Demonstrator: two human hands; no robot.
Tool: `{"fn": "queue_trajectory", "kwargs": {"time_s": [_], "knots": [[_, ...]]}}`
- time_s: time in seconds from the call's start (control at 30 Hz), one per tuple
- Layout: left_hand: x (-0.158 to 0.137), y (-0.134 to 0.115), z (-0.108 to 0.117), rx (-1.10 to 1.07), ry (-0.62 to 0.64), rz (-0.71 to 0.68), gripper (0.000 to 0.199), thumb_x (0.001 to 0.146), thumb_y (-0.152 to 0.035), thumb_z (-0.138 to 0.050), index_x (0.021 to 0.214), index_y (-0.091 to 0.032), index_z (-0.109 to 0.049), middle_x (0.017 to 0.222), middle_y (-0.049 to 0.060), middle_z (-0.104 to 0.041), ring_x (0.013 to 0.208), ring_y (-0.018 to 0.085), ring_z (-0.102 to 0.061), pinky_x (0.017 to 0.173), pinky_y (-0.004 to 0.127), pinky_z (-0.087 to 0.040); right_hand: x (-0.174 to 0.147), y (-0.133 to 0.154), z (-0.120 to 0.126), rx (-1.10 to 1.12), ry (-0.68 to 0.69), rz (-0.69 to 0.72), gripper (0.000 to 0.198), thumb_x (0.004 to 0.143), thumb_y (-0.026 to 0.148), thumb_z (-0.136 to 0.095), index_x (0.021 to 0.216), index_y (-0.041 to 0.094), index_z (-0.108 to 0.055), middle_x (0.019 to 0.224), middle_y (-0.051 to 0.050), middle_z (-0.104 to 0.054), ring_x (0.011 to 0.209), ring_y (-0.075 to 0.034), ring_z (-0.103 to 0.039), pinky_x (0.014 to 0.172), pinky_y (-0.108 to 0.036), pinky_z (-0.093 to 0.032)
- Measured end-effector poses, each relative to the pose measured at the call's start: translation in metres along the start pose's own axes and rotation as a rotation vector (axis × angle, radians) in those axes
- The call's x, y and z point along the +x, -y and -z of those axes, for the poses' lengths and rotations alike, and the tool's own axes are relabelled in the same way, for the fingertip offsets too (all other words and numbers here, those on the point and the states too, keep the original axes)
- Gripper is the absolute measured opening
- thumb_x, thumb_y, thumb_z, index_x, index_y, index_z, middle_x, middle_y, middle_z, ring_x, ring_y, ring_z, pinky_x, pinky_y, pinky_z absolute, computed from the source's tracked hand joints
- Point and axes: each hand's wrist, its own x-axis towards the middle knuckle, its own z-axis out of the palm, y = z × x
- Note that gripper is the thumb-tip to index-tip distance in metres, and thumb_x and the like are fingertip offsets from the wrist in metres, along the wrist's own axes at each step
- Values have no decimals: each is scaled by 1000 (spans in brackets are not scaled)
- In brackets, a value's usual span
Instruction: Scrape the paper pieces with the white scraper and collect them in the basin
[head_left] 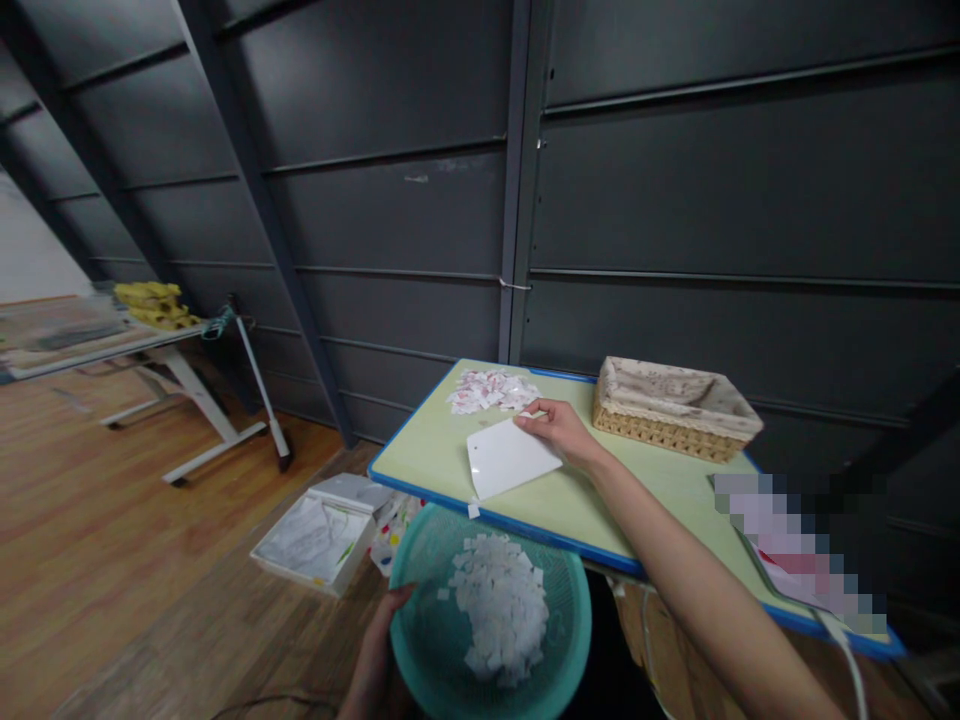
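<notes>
My right hand (555, 430) pinches the upper right corner of a white card (511, 458) with a small hole near its left corner. The card is low over the pale yellow-green table top (420, 440), close to its front edge. My left hand (382, 630) grips the left rim of a green plastic basket (420, 570), with the thumb over the edge. Many small white square pieces (506, 610) lie heaped in the basket. One single white piece (473, 510) shows at the table's blue edge, just above the basket.
A pile of white pieces with reddish print (491, 390) sits at the table's back left. A cloth-lined woven basket (675, 420) stands back right; a flat, partly blurred object (795, 560) lies nearer. An open white box (319, 540) is on the floor, and another table (97, 345) stands left.
</notes>
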Motion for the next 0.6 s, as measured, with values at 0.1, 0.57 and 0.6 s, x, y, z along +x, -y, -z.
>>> {"fn": "queue_trajectory", "kwargs": {"time_s": [0.1, 0.57, 0.6], "knots": [[-1, -1, -2, -24, -9, 16, 10, 70, -27, -71, 73, -18, -66, 59, 4, -75, 93, 31, -71, 92, 45, -50, -1, -2, -3, 7, -10, 1, 46, 58, 53, -77, 79, 18, -56, 59, -1, -65, 47, -14, -57, 41, -21, -35], [-1, 0, -3, 16, -55, -21, 9, 70, -22, -70, 76, -16, -67, 55, 4, -74, 89, 31, -72, 91, 43, -51, 18, -6, 25, 1, -472, 136, 54, 59, 60, -72, 90, 16, -63, 64, -3, -66, 55, -17, -57, 46, -24, -37], [-1, -1, -4, 19, -58, -14, 13, 71, -22, -70, 80, -14, -68, 55, 4, -75, 88, 31, -73, 90, 43, -51, 20, -7, 30, -41, -498, 151, 54, 60, 60, -71, 91, 16, -64, 65, -4, -66, 55, -17, -57, 46, -24, -37]]}}
